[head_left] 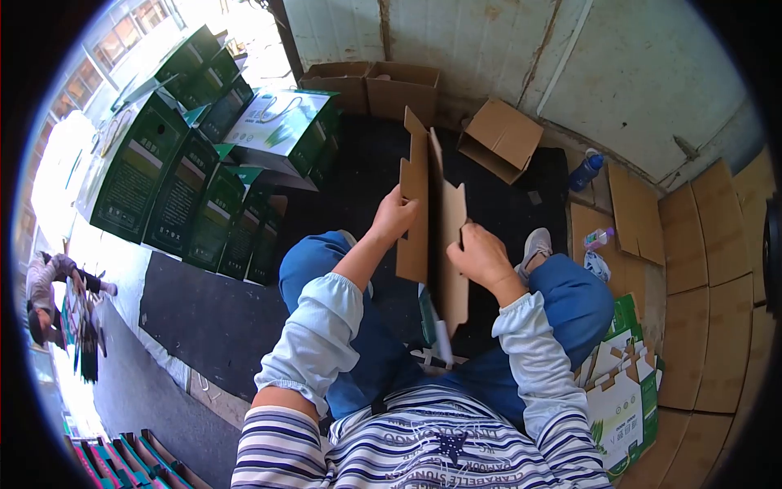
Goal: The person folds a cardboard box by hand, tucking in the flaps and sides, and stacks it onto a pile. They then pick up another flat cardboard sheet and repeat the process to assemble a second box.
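A brown cardboard box, partly folded with its flaps up, stands upright between my knees. My left hand is closed on its left panel, fingers partly behind the board. On the opposite side, my right hand grips the edge of the right panel, thumb on top. Below the box, a green and white piece shows in front of my lap; the rest of it is hidden.
Green and white printed cartons are stacked at left. Open brown boxes stand by the wall, another lies nearer. A blue bottle, flat green-white cartons and stacked brown boxes are at right. Another person is far left.
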`<state>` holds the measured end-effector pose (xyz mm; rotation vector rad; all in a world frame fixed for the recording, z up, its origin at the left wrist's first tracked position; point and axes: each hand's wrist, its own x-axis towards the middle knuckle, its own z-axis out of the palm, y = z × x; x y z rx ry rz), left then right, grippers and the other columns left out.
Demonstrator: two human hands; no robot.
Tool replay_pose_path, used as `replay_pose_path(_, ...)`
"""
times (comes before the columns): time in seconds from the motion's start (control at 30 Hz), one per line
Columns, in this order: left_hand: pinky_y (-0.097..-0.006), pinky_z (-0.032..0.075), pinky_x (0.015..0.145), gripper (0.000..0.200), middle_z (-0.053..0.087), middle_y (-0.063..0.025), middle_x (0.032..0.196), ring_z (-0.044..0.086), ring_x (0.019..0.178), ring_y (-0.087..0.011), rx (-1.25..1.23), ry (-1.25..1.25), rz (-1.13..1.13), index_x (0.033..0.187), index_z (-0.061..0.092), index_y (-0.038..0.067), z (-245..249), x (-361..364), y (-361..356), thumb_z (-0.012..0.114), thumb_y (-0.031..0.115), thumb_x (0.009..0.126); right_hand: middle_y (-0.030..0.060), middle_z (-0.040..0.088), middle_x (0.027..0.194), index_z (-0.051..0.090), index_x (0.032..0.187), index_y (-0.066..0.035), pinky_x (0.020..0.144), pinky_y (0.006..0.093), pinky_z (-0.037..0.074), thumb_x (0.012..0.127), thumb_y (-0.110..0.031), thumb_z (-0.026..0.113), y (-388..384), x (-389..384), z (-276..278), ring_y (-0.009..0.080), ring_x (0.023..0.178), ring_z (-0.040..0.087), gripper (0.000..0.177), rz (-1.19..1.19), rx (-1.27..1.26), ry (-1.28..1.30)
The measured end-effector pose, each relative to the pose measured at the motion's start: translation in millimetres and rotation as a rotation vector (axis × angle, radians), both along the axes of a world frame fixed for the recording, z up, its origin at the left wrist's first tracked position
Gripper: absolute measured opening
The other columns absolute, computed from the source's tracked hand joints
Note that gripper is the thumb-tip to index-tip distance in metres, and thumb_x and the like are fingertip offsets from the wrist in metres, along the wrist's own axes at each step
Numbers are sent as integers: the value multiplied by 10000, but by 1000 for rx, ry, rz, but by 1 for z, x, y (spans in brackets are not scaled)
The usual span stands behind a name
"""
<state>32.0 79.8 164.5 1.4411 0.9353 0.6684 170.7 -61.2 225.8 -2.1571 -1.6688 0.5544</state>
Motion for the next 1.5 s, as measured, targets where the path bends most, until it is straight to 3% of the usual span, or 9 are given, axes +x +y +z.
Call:
replay_pose_path(0.3,-253,478,616,422,618,-87,858,613,743,-143,-98,243,-222,1133,534,-17,24,6,-4,641,122,749,318,620,906,602,928,97,835,472,473,783,-257,521,19,33,-32,460,898,597,391,11,-75,80)
replay_pose_path(0.5,-339,503,726,523,632,-167,1005,646,867,-258,297,466,-448,1259,469,-10,48,-21,5,573,49,750,345,603,897,623,888,112,852,483,475,790,-212,495,17,73,-12,467,905,600,362,-43,1,1)
replay_pose_path(0.57,-378,489,813,611,588,-223,1123,606,1002,-332,467,460,-377,1344,379,13,33,-25,-4,543,37,756,332,612,917,612,934,107,859,483,474,802,-207,492,21,87,-8,459,921,600,361,-62,22,-39)
replay_pose_path(0.63,-459,469,901,854,498,-295,1262,559,1081,-441,466,648,-333,1465,67,-18,45,-25,-23,527,63,750,319,619,944,605,968,99,871,483,471,809,-202,489,29,92,-8,451,945,598,360,-68,-18,-81)
replay_pose_path(0.73,-464,450,933,852,309,-294,1420,512,1156,-445,507,737,-259,1463,82,-26,54,-13,-45,531,51,743,311,611,828,602,844,115,792,479,473,827,-223,502,42,89,-12,437,863,611,352,-81,13,-78)
replay_pose_path(0.83,-457,448,938,850,304,-298,1417,507,1153,-456,559,739,-237,1462,76,-30,59,-6,-46,517,28,737,299,617,1027,614,1013,66,904,484,455,800,-167,466,56,80,4,436,1005,587,348,-131,-154,-60)
replay_pose_path(1.07,-454,464,912,831,383,-323,1350,517,1121,-468,393,669,-430,1453,114,-37,72,-5,-26,505,11,721,301,614,1042,610,1047,64,911,480,451,777,-140,458,75,102,0,429,1026,583,371,-159,-200,-31)
replay_pose_path(1.3,-425,432,927,879,312,-286,1442,432,1251,-393,822,975,-390,1415,207,-113,49,8,-43,631,121,682,301,606,1075,590,1066,54,930,469,445,774,-134,460,95,86,-20,429,1052,571,370,-136,-165,-6)
replay_pose_path(1.5,-455,424,979,854,294,-313,1440,377,1293,-436,729,1002,-454,1413,202,-114,54,14,-41,598,109,690,311,601,1078,585,1087,48,942,463,440,776,-135,449,103,86,-18,431,1057,568,385,-151,-165,-9)
